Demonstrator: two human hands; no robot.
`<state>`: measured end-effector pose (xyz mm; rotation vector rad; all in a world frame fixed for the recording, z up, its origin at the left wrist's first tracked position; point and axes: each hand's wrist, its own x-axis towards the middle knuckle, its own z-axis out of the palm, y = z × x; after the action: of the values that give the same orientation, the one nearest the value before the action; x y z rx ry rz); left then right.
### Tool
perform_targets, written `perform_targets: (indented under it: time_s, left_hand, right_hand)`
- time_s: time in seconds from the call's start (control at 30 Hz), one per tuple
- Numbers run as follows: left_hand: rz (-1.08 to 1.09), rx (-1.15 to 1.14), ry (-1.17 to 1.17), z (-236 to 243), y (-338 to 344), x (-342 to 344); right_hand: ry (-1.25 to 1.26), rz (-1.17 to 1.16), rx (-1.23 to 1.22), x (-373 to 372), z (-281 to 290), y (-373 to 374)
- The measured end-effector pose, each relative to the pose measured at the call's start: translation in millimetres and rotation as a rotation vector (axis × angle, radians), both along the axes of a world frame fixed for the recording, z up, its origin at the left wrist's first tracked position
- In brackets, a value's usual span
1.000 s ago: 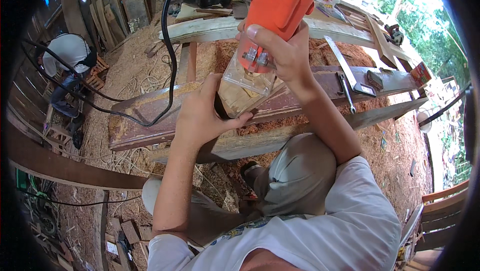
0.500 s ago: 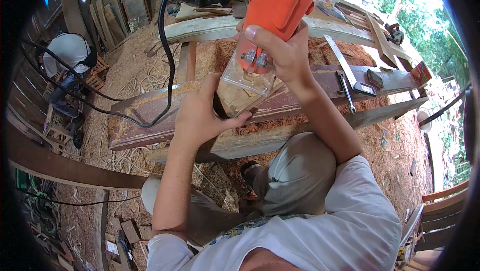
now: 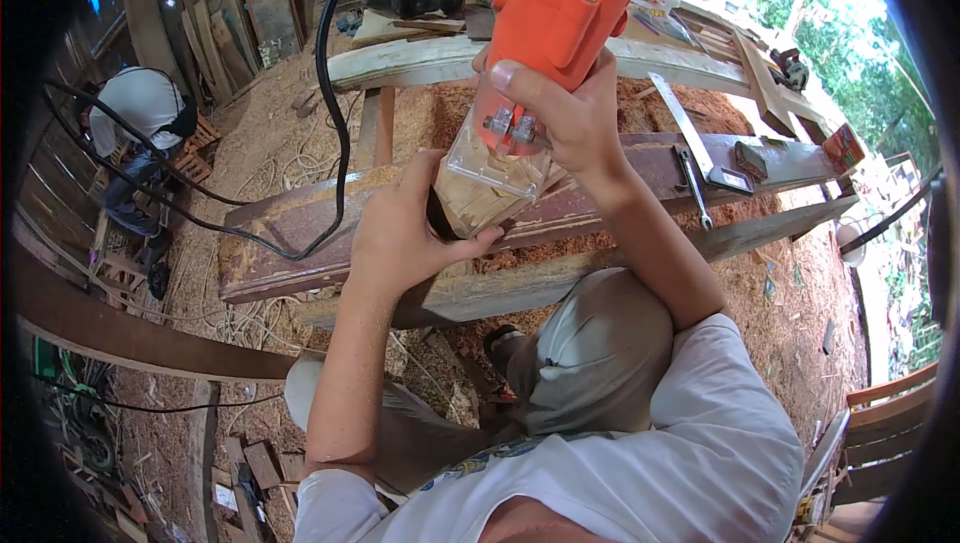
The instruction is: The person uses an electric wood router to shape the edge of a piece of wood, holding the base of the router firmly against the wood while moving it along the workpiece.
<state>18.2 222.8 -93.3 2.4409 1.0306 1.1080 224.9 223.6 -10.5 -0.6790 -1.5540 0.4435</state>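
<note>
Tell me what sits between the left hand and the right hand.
In the head view, the orange router's clear plastic base sits between left hand and right hand, over fresh-cut wood.

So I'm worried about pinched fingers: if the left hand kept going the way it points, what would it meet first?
Probably the clear base of the orange router; the left hand already looks pressed against the wood under it, though depth is unclear.

Bright daylight, sharp, fisheye-bent dark rim

Orange router [image 3: 560,3], black cord [image 3: 330,93]
</note>
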Motion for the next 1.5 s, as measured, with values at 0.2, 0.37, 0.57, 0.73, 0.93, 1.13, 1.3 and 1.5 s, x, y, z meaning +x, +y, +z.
perform_targets:
  time_s: [0.2, 0.37, 0.57, 0.73, 0.93, 1.13, 1.3, 1.5]
  left_hand:
    - [0.004, 0.021, -0.012, -2, 1, -1]
    - [-0.015, 0.000, -0.027, -1, 1, 1]
    - [-0.003, 0.011, -0.011, 0, 0, 0]
    - [-0.001, -0.006, -0.016, 0, 0, 0]
    - [0.000, -0.111, -0.019, 3, -4, 1]
    - [0.002, -0.105, -0.006, 4, -4, 1]
    - [-0.005, -0.071, -0.014, 0, -2, 1]
    - [-0.012, -0.087, -0.028, 1, -3, 2]
  right_hand:
    - [0.028, 0.032, -0.076, -4, 2, -5]
    - [0.014, 0.000, -0.089, -1, 1, -7]
    - [0.012, 0.032, -0.112, -1, 1, -9]
    - [0.029, 0.033, -0.090, -3, 0, -9]
    - [0.103, 0.079, -0.006, -3, -4, -4]
    - [0.101, 0.078, -0.075, -3, -5, -7]
    - [0.062, 0.077, -0.085, 3, -7, -7]
    - [0.056, 0.082, 0.023, -4, 0, -12]
